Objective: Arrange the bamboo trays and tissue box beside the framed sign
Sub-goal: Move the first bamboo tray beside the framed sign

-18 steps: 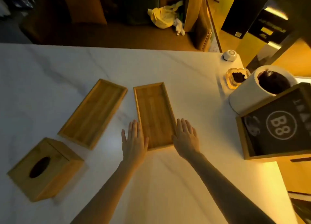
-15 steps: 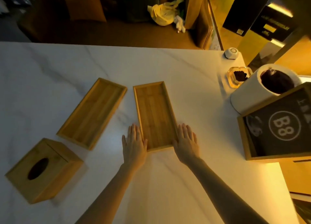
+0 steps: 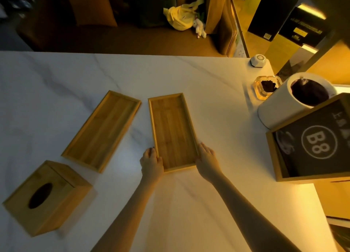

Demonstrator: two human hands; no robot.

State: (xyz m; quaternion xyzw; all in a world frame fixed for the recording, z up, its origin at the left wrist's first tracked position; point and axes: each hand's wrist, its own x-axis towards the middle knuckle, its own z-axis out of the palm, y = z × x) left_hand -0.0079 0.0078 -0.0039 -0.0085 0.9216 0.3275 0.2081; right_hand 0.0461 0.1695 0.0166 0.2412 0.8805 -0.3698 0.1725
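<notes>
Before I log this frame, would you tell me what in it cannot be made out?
- Head view: black framed sign, right side cut off by the picture edge.
- Inside of the bamboo tissue box: its oval opening is dark.
- Left hand and right hand flank the right-hand bamboo tray; grip unclear, fingertips hidden.

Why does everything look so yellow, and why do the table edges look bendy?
In the head view, warm yellow light tints the right of the marble table, while its left looks bluish; a bright patch of glare sits between the left tray and the left hand; the tissue box is a bit blurry; the wide-angle lens likely bends the table's far edge and tilts the framed sign.
</notes>
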